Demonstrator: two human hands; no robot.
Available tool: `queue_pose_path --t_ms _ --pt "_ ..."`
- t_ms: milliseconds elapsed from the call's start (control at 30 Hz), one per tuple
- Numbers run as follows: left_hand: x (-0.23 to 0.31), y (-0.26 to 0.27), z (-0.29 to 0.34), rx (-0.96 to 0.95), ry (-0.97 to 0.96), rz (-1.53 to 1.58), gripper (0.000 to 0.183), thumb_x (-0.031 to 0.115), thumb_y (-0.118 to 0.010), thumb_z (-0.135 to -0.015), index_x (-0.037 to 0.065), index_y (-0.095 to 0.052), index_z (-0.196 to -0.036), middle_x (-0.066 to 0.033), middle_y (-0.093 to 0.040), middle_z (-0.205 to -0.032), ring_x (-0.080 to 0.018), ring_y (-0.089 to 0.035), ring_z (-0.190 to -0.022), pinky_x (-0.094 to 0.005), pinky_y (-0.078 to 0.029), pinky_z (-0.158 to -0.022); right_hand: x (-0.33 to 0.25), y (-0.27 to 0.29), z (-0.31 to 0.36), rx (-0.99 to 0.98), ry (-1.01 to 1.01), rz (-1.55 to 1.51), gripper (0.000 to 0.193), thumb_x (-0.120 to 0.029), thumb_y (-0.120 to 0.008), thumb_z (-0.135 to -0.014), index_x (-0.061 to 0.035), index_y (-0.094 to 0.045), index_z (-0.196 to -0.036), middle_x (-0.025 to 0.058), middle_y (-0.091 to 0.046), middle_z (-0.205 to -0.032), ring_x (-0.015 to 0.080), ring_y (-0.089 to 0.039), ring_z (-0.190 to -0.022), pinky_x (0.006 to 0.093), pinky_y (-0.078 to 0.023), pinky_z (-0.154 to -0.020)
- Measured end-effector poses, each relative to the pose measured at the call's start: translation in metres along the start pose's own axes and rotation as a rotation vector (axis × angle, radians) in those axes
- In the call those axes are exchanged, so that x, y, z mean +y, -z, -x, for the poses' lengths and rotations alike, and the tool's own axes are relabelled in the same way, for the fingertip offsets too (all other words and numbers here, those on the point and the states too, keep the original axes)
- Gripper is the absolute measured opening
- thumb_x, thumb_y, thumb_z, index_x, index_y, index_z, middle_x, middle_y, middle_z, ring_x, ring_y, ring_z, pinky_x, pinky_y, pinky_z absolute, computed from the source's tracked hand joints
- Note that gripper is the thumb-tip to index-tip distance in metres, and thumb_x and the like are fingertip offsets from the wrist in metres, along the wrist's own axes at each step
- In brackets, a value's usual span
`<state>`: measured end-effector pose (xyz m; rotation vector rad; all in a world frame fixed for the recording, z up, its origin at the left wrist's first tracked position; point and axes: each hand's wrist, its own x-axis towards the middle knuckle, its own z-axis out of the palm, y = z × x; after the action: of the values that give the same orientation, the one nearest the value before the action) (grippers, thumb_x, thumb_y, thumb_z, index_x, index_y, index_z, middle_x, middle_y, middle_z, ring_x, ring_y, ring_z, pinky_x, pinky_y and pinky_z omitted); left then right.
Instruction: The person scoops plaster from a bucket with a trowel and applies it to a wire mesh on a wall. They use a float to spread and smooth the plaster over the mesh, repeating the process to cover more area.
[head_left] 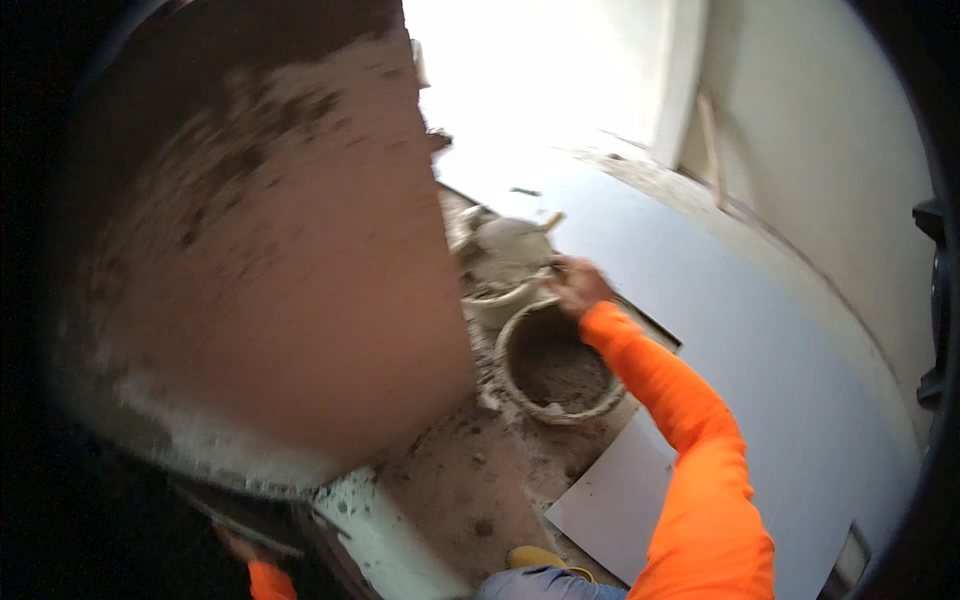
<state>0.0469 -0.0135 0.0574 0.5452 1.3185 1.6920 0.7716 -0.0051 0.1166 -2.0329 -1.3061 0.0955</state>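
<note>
My right hand (580, 288), in an orange sleeve, reaches to where the rims of two mortar-smeared buckets meet. Its fingers are curled; what they grip is hidden by the hand and blur. The nearer bucket (510, 355) has a coat of grey-brown mortar inside. The farther bucket (492, 308) holds mortar, with a pale, rounded tool (508, 236) lying over it and a short light handle (554, 221) sticking up. At the dark lower left, my left hand (236, 546) is closed at a thin flat board (245, 530), seen nearly edge-on.
A large brown mortar-covered surface (290, 270) fills the left side, close and blurred. Pale sheets (740, 300) lie on the right, a smaller one (625, 490) nearer. Crumbs dot the dirty floor (470, 490) by my yellow shoe (535, 557). A stick (712, 150) leans against the wall (810, 150).
</note>
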Motion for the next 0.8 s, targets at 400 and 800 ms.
queue_pose_path --t_ms 400,800 --pt "-0.032 0.042 -0.066 0.087 -0.203 -0.027 0.051 0.055 -0.057 -0.1 0.009 -0.067 -0.119 -0.0007 -0.066 -0.115 -0.0148 -0.058 -0.107 -0.0307 -0.043 -0.094 -0.157 0.058 0.197 -0.042 0.399 -0.265 0.014 -0.003 -0.068 -0.088 -0.0018 -0.057 -0.079 0.0083 -0.054 -0.074 0.0196 -0.053 -0.071 0.0344 -0.045 -0.066" --pt "-0.051 0.066 -0.04 0.236 -0.524 -0.279 0.07 0.066 -0.046 -0.1 0.002 -0.066 -0.118 -0.0158 -0.069 -0.109 -0.0238 -0.063 -0.107 -0.0363 -0.044 -0.097 -0.328 -0.108 0.218 -0.52 0.874 -0.098 0.028 -0.03 -0.064 -0.098 -0.0036 -0.069 -0.106 0.0206 -0.072 -0.1 0.0436 -0.068 -0.088 0.0469 -0.056 -0.077"
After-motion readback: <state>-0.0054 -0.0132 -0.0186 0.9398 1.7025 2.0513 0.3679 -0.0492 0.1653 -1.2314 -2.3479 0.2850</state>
